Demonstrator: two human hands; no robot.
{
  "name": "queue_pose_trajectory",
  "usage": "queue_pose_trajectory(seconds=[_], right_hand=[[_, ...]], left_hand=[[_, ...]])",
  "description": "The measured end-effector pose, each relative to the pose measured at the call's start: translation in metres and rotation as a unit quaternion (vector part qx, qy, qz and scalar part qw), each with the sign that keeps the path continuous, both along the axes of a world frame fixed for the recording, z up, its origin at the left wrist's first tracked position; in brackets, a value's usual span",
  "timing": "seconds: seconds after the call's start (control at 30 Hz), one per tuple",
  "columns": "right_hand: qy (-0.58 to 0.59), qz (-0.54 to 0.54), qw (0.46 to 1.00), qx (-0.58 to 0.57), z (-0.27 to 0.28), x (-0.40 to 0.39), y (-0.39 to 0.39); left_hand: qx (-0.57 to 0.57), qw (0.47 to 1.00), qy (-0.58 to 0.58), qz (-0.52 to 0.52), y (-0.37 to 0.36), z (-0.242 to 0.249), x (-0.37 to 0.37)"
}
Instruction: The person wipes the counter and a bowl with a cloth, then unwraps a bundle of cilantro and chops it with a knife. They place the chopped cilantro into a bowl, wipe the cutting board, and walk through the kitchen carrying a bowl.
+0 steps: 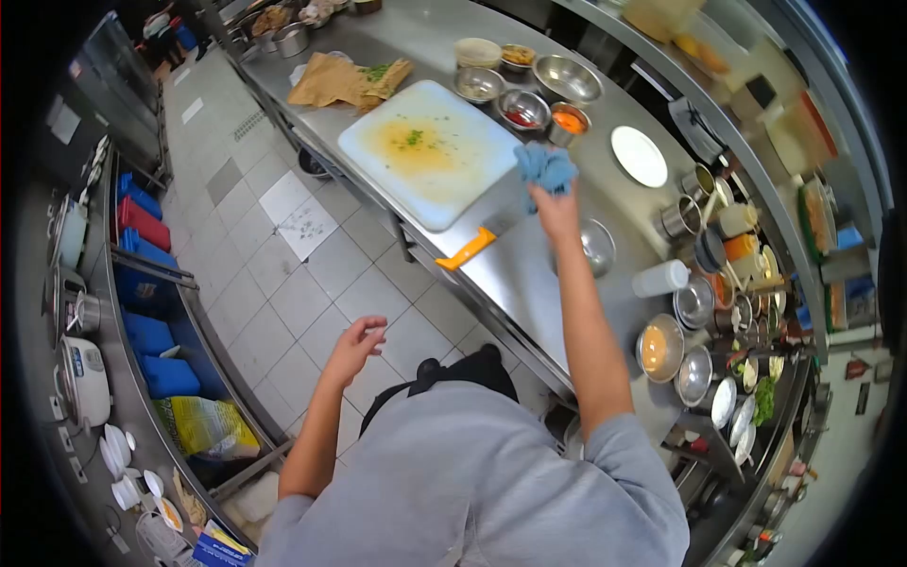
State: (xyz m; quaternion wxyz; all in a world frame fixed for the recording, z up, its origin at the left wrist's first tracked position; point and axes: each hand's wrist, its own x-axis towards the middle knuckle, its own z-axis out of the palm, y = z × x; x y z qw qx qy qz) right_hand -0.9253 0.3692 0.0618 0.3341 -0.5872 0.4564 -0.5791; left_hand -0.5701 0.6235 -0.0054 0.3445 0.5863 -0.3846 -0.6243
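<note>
My right hand (557, 208) is closed on a blue cloth (546, 170) at the right corner of a white cutting board (472, 175). Orange stains and green bits mark the board's surface. My left hand (357, 350) hangs over the floor with its fingers apart and nothing in it. Near the counter's front edge lies a knife with a yellow handle (466, 249). A steel bowl (595, 248) stands beside my right wrist, partly hidden by the arm.
Brown paper (335, 83) lies behind the board, beside several small bowls. A white plate (640, 156), a squeeze bottle (661, 279) and a bowl with orange contents (658, 348) stand on the right. A shelf (699, 94) overhangs the counter.
</note>
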Motion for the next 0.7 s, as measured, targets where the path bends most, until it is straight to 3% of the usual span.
queue_pose_trajectory(seconds=[0.03,0.13,0.23,0.27,0.37,0.43,0.47,0.5,0.53,0.6,0.67,0.7], right_hand=[[0.019,0.010,1.000,-0.004,0.003,0.010,-0.030],[0.280,-0.060,0.949,-0.129,-0.045,0.021,-0.127],[0.412,0.013,0.906,0.094,-0.134,0.024,-0.186],[0.469,-0.123,0.875,0.003,-0.151,0.047,-0.178],[0.326,-0.195,0.925,-0.013,-0.151,0.117,-0.160],[0.283,-0.063,0.955,-0.057,-0.143,0.179,-0.122],[0.275,0.041,0.961,-0.020,-0.157,0.214,-0.105],[0.224,0.140,0.962,-0.066,-0.148,0.244,-0.077],[0.117,0.284,0.951,-0.045,-0.146,0.271,-0.063],[0.041,0.348,0.932,0.097,-0.108,0.294,-0.039],[0.019,0.245,0.965,0.087,-0.093,0.267,-0.062],[-0.002,0.181,0.973,0.141,-0.087,0.241,-0.084]], left_hand=[[0.017,0.999,-0.006,0.033,0.011,-0.008,0.012],[0.046,0.997,-0.014,0.064,0.038,-0.028,0.027],[0.080,0.993,0.002,0.085,0.053,-0.041,0.036],[0.076,0.993,0.004,0.091,0.054,-0.046,0.043],[0.083,0.990,-0.011,0.112,0.054,-0.069,0.062],[0.105,0.985,-0.056,0.126,0.051,-0.096,0.087],[0.110,0.982,-0.082,0.131,0.052,-0.118,0.100],[0.154,0.975,-0.103,0.122,0.056,-0.139,0.117],[0.196,0.966,-0.122,0.117,0.063,-0.158,0.137],[0.272,0.940,-0.134,0.158,0.085,-0.179,0.177],[0.306,0.908,-0.120,0.260,0.110,-0.175,0.200],[0.305,0.891,-0.113,0.317,0.121,-0.167,0.206]])
